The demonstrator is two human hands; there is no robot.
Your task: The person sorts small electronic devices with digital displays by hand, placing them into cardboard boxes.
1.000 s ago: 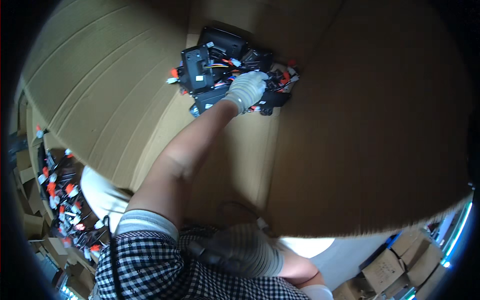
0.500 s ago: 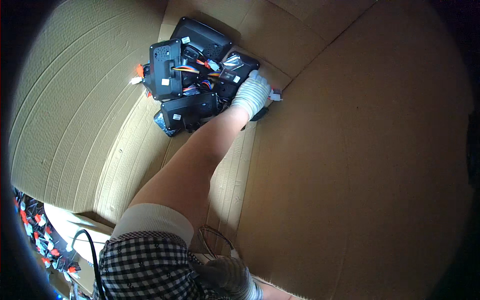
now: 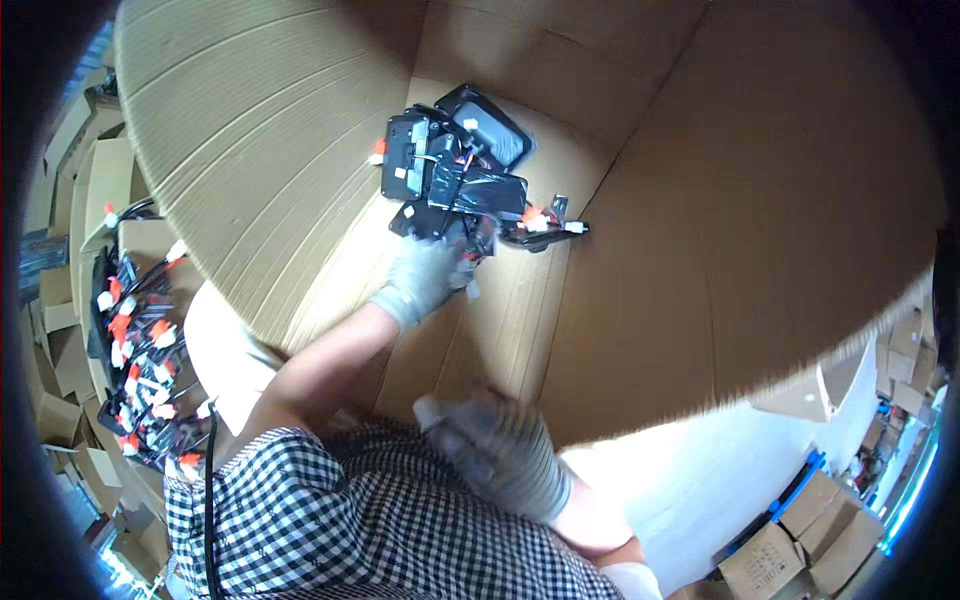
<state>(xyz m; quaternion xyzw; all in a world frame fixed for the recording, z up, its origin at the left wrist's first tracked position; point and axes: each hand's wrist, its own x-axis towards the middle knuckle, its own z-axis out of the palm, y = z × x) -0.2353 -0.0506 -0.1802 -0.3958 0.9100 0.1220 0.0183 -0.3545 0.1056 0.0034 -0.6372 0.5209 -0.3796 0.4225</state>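
My left hand [image 3: 422, 278], in a light knitted glove, reaches into a large cardboard box at the near side of a pile of black electronic units [image 3: 407, 160]. Its fingers are closed on a black device with wires [image 3: 480, 238], blurred by motion, with a white connector hanging below. A unit in shiny dark wrapping [image 3: 485, 192] lies on the pile, and one with a grey screen [image 3: 500, 135] leans behind it. My right hand [image 3: 505, 450], in a striped grey glove, hovers near my body. Motion smears its fingers, and I see nothing clearly held there.
The cardboard box [image 3: 720, 240] has tall walls around the pile. Cables with red and white connectors [image 3: 145, 360] hang in a cluster outside it at the left. A black cord [image 3: 210, 500] runs down my left side. More cartons [image 3: 790, 550] stand at the lower right.
My left hand has drawn back from the pile's far right to its near side. My right hand has risen into fuller view. The view has shifted, showing more surroundings outside the box.
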